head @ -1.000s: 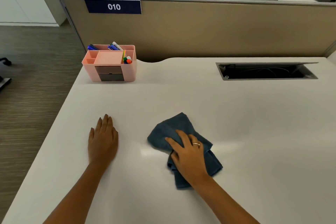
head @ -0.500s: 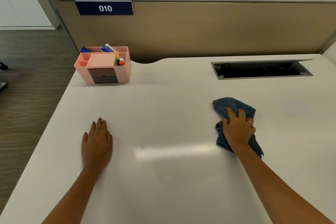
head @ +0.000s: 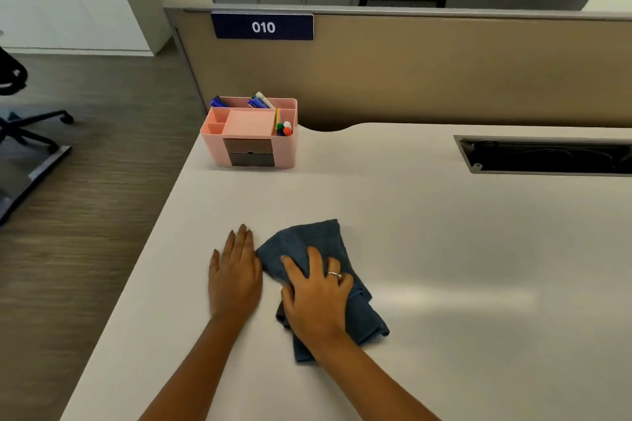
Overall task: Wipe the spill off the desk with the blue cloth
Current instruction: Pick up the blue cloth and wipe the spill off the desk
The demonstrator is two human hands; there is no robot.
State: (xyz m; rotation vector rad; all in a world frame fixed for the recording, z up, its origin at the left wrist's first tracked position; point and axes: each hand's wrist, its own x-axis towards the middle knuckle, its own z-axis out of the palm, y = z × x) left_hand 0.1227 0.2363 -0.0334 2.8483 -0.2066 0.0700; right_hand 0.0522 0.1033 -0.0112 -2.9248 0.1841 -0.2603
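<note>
The blue cloth [head: 307, 243] lies crumpled on the white desk [head: 444, 249], near the front left. My right hand [head: 316, 301] presses down on the cloth with its fingers curled into the fabric; a ring shows on one finger. Just left of the cloth, my left hand [head: 234, 275] rests flat on the desk, palm down, its edge touching the cloth. I see no distinct spill on the surface, only a pale sheen to the right of the cloth.
A pink desk organiser [head: 251, 133] with pens stands at the back left corner. An open cable tray slot [head: 547, 155] is cut into the desk at the back right. A tan partition [head: 427, 72] runs behind. The desk's left edge drops to the floor, where an office chair base [head: 30, 126] stands.
My right hand swept the cloth out to the right side of the desk, then back left until it sits beside my left hand. The left hand stayed flat on the desk.
</note>
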